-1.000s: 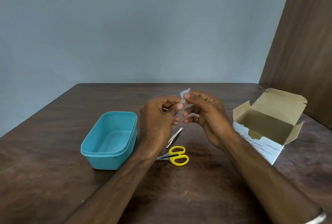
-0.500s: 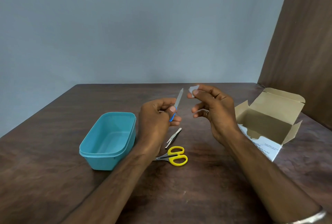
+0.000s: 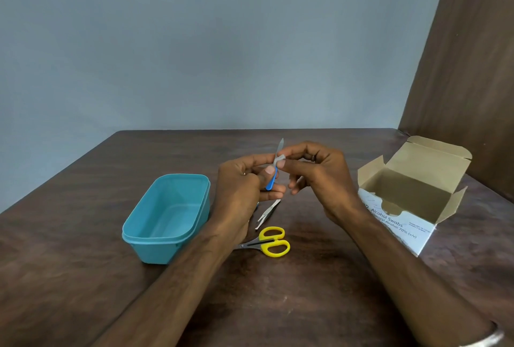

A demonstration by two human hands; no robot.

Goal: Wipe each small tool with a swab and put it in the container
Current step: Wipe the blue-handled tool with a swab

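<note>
My left hand (image 3: 244, 188) holds a small nail file with a blue handle (image 3: 272, 182), its metal blade pointing up. My right hand (image 3: 317, 179) pinches a small white swab (image 3: 279, 159) around the lower part of the blade. An open teal container (image 3: 167, 216) stands empty on the table to the left of my left hand. Metal tweezers (image 3: 268, 209) lie on the table under my hands. Yellow-handled scissors (image 3: 271, 243) lie just in front of the tweezers.
An open cardboard box of alcohol swabs (image 3: 411, 196) sits at the right on the dark wooden table (image 3: 306, 291). A brown panel (image 3: 472, 68) rises behind it at the right, and a grey wall closes the far side.
My right hand, which had lifted the swab away to the right, has come back and closed the swab on the file's blade. The left hand keeps the file upright.
</note>
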